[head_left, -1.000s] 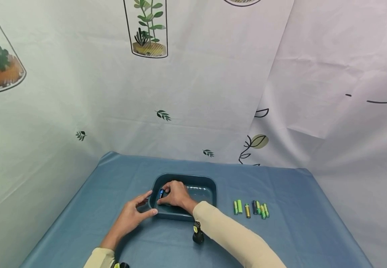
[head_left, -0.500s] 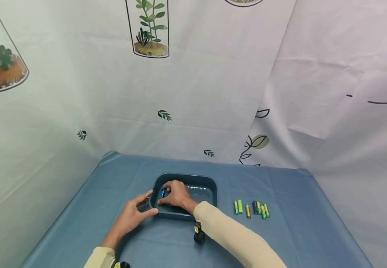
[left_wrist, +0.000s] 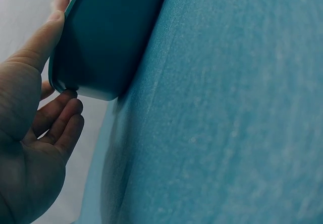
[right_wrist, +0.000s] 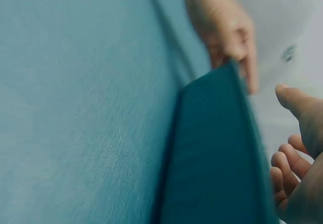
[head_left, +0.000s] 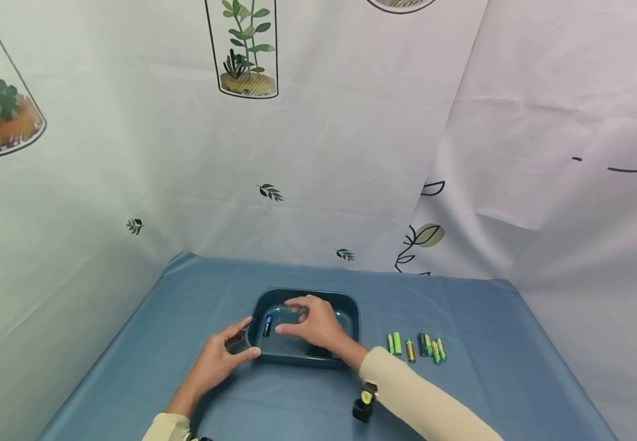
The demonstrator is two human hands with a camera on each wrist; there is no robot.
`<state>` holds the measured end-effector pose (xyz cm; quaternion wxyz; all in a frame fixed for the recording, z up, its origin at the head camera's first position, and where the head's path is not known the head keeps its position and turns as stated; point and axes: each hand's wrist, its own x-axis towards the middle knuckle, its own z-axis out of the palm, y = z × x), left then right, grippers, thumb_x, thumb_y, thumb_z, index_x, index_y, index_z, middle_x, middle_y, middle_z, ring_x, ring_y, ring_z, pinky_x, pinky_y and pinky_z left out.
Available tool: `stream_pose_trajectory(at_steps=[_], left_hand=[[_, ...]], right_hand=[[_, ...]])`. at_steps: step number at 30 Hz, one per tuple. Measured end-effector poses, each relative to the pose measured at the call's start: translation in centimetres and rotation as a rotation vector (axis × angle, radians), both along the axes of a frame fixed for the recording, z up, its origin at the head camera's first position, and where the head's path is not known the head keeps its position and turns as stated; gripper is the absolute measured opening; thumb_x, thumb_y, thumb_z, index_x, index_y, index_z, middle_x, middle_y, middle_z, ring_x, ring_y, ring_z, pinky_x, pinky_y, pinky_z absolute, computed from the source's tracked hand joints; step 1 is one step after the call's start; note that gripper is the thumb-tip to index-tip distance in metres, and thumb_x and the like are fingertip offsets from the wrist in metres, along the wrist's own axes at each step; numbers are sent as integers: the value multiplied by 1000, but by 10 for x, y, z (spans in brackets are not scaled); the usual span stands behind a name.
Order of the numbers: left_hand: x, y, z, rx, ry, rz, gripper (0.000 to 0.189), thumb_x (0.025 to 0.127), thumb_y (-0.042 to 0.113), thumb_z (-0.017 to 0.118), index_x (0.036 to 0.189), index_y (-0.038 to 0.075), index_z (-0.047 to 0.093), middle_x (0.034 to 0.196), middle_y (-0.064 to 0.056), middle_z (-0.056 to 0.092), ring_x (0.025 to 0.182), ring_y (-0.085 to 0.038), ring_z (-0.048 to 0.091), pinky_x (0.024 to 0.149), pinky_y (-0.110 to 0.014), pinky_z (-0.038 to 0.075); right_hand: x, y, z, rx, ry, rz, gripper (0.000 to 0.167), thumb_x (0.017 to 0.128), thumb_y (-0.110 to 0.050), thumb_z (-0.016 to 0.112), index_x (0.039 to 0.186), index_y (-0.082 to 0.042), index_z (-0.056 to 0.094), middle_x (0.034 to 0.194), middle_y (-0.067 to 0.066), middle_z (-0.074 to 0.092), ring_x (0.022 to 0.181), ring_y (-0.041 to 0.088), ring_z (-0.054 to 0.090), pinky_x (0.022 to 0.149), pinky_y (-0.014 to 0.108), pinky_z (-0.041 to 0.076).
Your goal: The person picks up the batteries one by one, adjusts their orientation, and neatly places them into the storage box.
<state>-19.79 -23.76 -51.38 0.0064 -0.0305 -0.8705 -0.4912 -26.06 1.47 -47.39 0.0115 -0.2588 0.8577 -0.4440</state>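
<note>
Plainly, the right hand grasps nothing: its thumb and fingers are parted above the tray. The left hand grips that tray at its left end, thumb on the rim by the near corner, fingers at the end wall. Inside, a blue and black battery lies on the floor near the left end, its length running roughly front to back, apart from both hands.

Round the tray, a raised rim with rounded corners bounds the room inside; the floor runs on from the battery toward the right end, partly under the right hand. Beyond that end, a strip of blue cloth separates it from a loose row of seven batteries: two side by side, one gold and green one by itself, then four close together, the leftmost dark. The cloth's slanting right edge is well apart from them, and its far edge meets a pale printed sheet.

As for labels, the row's wraps show green, yellow, gold and dark bands, and any lettering on them seems too small to read from this height. The sheet carries drawn leaves and a potted plant in an outlined jar.
</note>
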Motion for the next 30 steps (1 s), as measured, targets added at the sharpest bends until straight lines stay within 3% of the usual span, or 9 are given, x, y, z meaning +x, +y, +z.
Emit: stream_pose_trajectory(at_steps=[8, 15, 21, 25, 30], left_hand=[[4, 1, -1, -18, -5, 29, 77, 87, 31, 84, 153, 12, 49, 155, -20, 47, 132, -39, 55, 107, -55, 50], [2, 2, -1, -11, -12, 29, 78, 86, 31, 84, 153, 12, 49, 155, -21, 46, 132, -39, 55, 107, -54, 50], [2, 2, -2, -20, -12, 35, 78, 86, 32, 84, 153, 12, 50, 155, -20, 47, 131, -39, 55, 107, -55, 50], [2, 3, -4, -22, -16, 36, 78, 87, 33, 84, 153, 13, 49, 155, -20, 47, 132, -38, 55, 107, -55, 50], [1, 4, -3, -9, -11, 39, 77, 87, 30, 84, 153, 12, 50, 155, -20, 47, 131, -37, 56, 107, -55, 50]], right_hand=[[27, 68, 28, -149, 86, -69, 55, 82, -37, 88, 132, -21, 70, 108, 5, 68, 87, 26, 63, 69, 27, 54], [35, 129, 31, -126, 144, -189, 55, 80, -34, 90, 130, -22, 72, 111, 0, 68, 88, 28, 66, 72, 26, 58], [36, 185, 9, -151, 230, -277, 50, 81, -21, 90, 128, -18, 73, 111, 6, 70, 87, 23, 65, 70, 25, 58], [37, 222, -10, -113, 247, -354, 50, 81, -18, 90, 128, -16, 73, 109, 5, 70, 86, 22, 65, 69, 24, 57], [39, 261, -23, -36, 244, -412, 50, 83, -17, 88, 130, -13, 72, 110, 10, 68, 87, 21, 64, 69, 23, 55]])
